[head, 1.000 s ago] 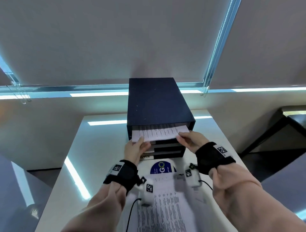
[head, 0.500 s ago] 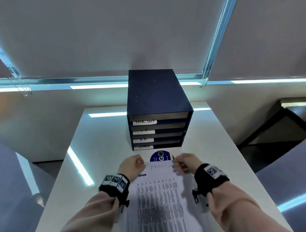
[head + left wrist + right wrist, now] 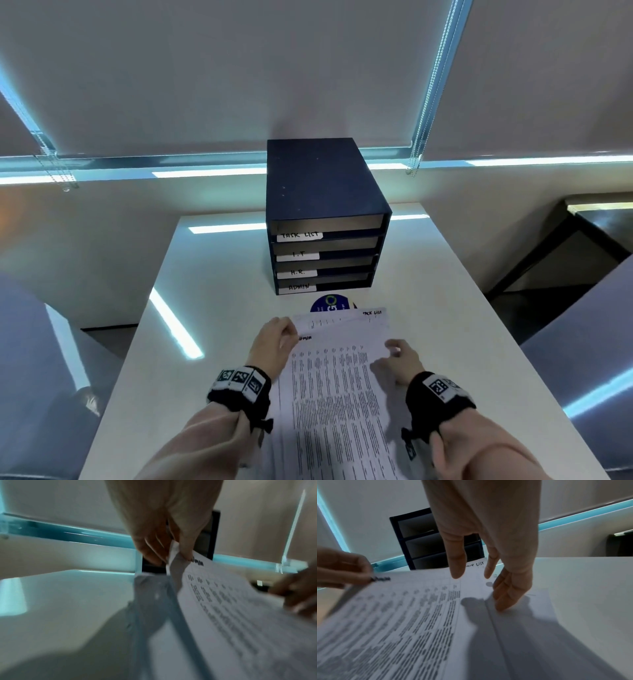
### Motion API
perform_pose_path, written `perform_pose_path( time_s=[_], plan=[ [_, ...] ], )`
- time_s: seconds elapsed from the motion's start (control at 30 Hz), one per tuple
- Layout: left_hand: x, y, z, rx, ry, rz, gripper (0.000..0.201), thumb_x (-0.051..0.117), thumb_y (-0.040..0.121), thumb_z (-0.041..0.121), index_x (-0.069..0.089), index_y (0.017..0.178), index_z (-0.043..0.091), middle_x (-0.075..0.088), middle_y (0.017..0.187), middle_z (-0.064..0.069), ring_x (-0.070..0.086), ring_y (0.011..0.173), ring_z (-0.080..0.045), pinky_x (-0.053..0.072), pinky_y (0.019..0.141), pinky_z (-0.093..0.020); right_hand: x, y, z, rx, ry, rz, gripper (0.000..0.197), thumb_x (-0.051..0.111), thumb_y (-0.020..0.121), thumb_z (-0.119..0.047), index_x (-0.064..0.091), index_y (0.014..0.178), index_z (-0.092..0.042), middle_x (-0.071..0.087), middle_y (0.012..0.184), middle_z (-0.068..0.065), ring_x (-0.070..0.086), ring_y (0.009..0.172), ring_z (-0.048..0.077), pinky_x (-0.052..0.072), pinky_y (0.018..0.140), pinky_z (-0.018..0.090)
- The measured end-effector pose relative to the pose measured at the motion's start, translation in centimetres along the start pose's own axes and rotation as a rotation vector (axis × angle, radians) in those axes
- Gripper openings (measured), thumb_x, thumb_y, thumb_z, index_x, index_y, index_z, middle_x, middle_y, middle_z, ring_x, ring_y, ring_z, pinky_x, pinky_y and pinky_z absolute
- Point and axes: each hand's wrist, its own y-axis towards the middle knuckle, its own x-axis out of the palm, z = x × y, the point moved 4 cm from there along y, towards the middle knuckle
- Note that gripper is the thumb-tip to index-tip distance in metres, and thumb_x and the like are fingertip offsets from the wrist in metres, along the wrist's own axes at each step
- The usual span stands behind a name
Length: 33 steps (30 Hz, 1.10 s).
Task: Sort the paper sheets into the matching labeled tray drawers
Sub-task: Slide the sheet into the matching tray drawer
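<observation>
The left hand [image 3: 272,337] pinches the top sheet's [image 3: 337,387] corner in its grip. The right hand [image 3: 399,359] rests flat-fingered on the stack below.

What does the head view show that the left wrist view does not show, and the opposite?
Only the head view shows the drawer labels, TASK LIST, I.T, H.R., ADMIN from top down, the blue round sticker and the second sheet marked TASK LIST. Only the left wrist view shows the left hand pinching the top sheet at its raised corner. Both show that sheet's handwritten heading, the right hand at its right edge, and the white table.
</observation>
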Motion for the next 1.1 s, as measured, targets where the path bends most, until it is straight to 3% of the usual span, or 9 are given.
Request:
perform_pose_path(
  time_s=[0.1, 0.2, 0.33, 0.4, 0.47, 0.57, 0.8, 1.0, 1.1],
  plan=[
    [-2.6, 0.3, 3.1, -0.035, -0.415, -0.047, 0.012, 0.059, 0.092, 0.020, 0.051, 0.087, 0.012, 0.054, 0.074, 0.006, 0.049, 0.062, -0.003, 0.044, 0.064, -0.018, -0.6, -0.3, -1.0, -0.049, 0.080, -0.065, 0.056, 0.071, 0.081, -0.007, 0.046, 0.132, -0.009, 0.049, 0.124, 0.014, 0.053, 0.086, 0.018, 0.044, 0.065, 0.026],
    [-4.5, 0.9, 4.7, -0.148, -0.757, -0.120, 0.009, 0.055, 0.093, 0.013, 0.052, 0.092, 0.005, 0.060, 0.066, 0.000, 0.054, 0.050, -0.003, 0.048, 0.055, -0.015, -0.3, -1.0, -1.6, -0.032, 0.149, -0.235, 0.032, 0.074, 0.079, -0.018, 0.061, 0.109, -0.014, 0.062, 0.114, 0.005, 0.056, 0.098, 0.019, 0.039, 0.083, 0.033],
    [-5.1, 2.4, 3.3, -0.344, -1.079, -0.055, 0.018, 0.047, 0.098, 0.013, 0.063, 0.105, 0.012, 0.070, 0.090, -0.016, 0.065, 0.077, -0.026, 0.055, 0.077, -0.037, 0.2, -1.8, -1.4, -0.040, 0.407, -0.360, 0.036, 0.071, 0.081, -0.014, 0.062, 0.116, -0.012, 0.073, 0.103, 0.003, 0.069, 0.086, 0.011, 0.051, 0.069, 0.025],
    [-5.1, 2.7, 3.0, -0.407, -1.174, -0.045, 0.026, 0.039, 0.101, 0.009, 0.059, 0.116, 0.012, 0.068, 0.100, -0.016, 0.066, 0.083, -0.024, 0.055, 0.079, -0.035, -0.1, -1.4, -1.1, -0.027, 0.532, -0.340, 0.063, 0.074, 0.078, -0.013, 0.048, 0.135, -0.005, 0.066, 0.123, 0.009, 0.066, 0.108, 0.017, 0.056, 0.086, 0.032],
    [-4.9, 2.9, 2.8, -0.435, -1.206, -0.033, 0.029, 0.037, 0.101, 0.007, 0.056, 0.122, 0.010, 0.066, 0.107, -0.017, 0.066, 0.087, -0.025, 0.056, 0.077, -0.033, -0.2, -1.7, -1.3, -0.062, 0.586, -0.372, 0.060, 0.069, 0.083, -0.010, 0.045, 0.137, -0.003, 0.063, 0.127, 0.014, 0.062, 0.114, 0.025, 0.051, 0.098, 0.041],
    [-4.5, 3.0, 2.6, -0.466, -1.222, -0.004, 0.030, 0.037, 0.100, 0.005, 0.054, 0.124, 0.007, 0.062, 0.111, -0.021, 0.065, 0.084, -0.025, 0.058, 0.069, -0.029, -0.6, -2.5, -2.0, -0.101, 0.603, -0.394, 0.030, 0.050, 0.093, 0.002, 0.058, 0.121, -0.006, 0.071, 0.111, 0.010, 0.068, 0.101, 0.021, 0.056, 0.088, 0.033],
    [-3.8, 3.4, 1.9, -0.493, -1.200, 0.026, 0.028, 0.038, 0.099, 0.005, 0.057, 0.120, 0.008, 0.066, 0.098, -0.017, 0.066, 0.071, -0.020, 0.057, 0.064, -0.028, -0.8, -3.3, -2.7, -0.094, 0.610, -0.391, 0.030, 0.045, 0.095, 0.004, 0.054, 0.123, 0.001, 0.068, 0.115, 0.013, 0.071, 0.092, 0.021, 0.059, 0.079, 0.029],
    [-3.5, 4.5, 0.4, -0.577, -1.015, 0.158, 0.025, 0.041, 0.099, 0.007, 0.060, 0.116, 0.009, 0.064, 0.112, -0.024, 0.064, 0.084, -0.029, 0.052, 0.085, -0.043, 1.6, -2.8, 0.5, -0.070, 0.500, -0.345, 0.076, 0.055, 0.093, -0.004, 0.009, 0.152, -0.016, 0.022, 0.155, 0.004, 0.022, 0.145, 0.024, 0.021, 0.119, 0.040],
    [-1.9, 4.6, 0.2, -0.641, -0.881, 0.033, 0.047, 0.047, 0.098, 0.033, 0.037, 0.137, 0.007, 0.052, 0.129, -0.018, 0.058, 0.107, -0.032, 0.049, 0.091, -0.041, 1.3, -2.5, 0.0, 0.020, 0.493, -0.274, 0.048, 0.051, 0.095, 0.001, 0.038, 0.139, -0.013, 0.048, 0.139, 0.011, 0.048, 0.127, 0.029, 0.032, 0.113, 0.042]
  ],
)
